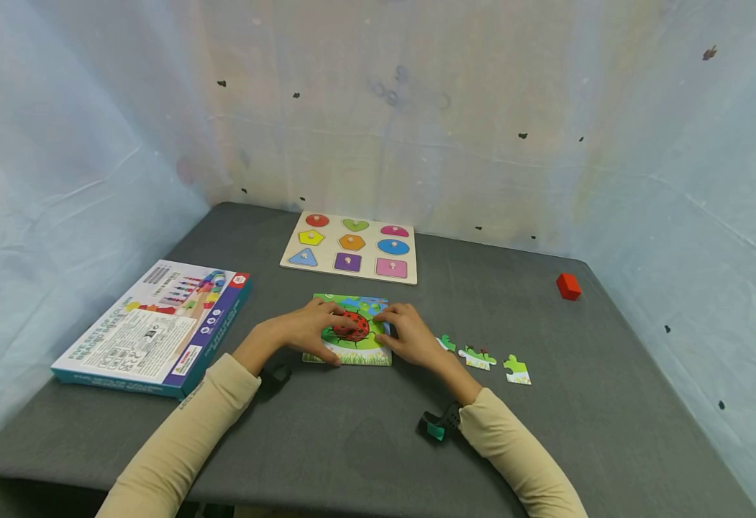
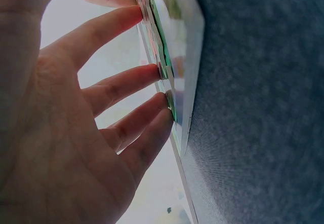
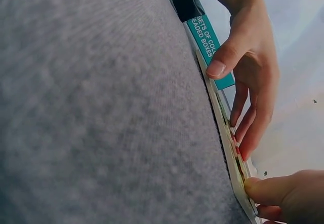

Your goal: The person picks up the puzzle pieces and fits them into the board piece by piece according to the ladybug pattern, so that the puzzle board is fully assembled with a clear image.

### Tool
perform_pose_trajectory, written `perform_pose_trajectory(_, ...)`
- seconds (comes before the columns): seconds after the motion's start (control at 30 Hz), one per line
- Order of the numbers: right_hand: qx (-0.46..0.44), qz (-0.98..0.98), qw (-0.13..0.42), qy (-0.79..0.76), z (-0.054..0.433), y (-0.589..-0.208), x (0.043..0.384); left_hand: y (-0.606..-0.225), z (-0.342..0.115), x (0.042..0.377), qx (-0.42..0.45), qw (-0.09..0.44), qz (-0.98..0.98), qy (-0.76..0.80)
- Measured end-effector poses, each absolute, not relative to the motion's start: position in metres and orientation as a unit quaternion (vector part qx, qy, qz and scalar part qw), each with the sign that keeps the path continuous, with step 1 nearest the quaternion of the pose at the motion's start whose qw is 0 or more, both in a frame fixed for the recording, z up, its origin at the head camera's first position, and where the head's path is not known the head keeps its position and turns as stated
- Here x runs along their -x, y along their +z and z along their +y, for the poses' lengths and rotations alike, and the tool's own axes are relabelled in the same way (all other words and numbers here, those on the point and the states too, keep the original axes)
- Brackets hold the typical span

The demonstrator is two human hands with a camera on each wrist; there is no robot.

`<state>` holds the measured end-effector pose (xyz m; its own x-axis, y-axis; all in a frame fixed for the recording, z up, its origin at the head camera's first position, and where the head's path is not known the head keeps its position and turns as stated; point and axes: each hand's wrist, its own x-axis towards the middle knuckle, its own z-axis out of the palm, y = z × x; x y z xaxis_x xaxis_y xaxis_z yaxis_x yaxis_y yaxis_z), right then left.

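Note:
A ladybird jigsaw puzzle point(image 1: 365, 352) lies flat in its tray in the middle of the table. My left hand point(image 1: 309, 329) rests on the puzzle's left part, fingers spread and lightly bent; in the left wrist view its fingertips point(image 2: 161, 77) touch the pieces. From the right, my right hand point(image 1: 411, 336) reaches onto the puzzle's right edge. In the right wrist view its thumb point(image 3: 260, 189) presses at the tray's edge; the other fingertips are partly hidden. Just right of that hand lie loose puzzle pieces point(image 1: 479, 357), one of them partly covered by the wrist.
Behind the puzzle lies a wooden shape board point(image 1: 367, 266) with colourful knobbed shapes. A flat game box point(image 1: 151, 324) sits at the left. A red block point(image 1: 568, 286) stands at the far right. The grey table point(image 1: 326, 446) ends at a pale sheet point(image 1: 378, 144) behind.

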<state>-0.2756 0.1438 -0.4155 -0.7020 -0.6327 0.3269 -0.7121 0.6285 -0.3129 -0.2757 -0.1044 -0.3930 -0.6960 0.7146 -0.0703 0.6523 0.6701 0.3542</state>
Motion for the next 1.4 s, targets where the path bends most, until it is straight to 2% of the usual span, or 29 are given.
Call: perform_pose_trajectory(1.4, -0.395, -0.894, 0.081, 0.195, 0.1456, -0.4138, 0.275, -0.3917, -0.1044, 0.275, -0.383, 0.095, 0.907, 0.148)
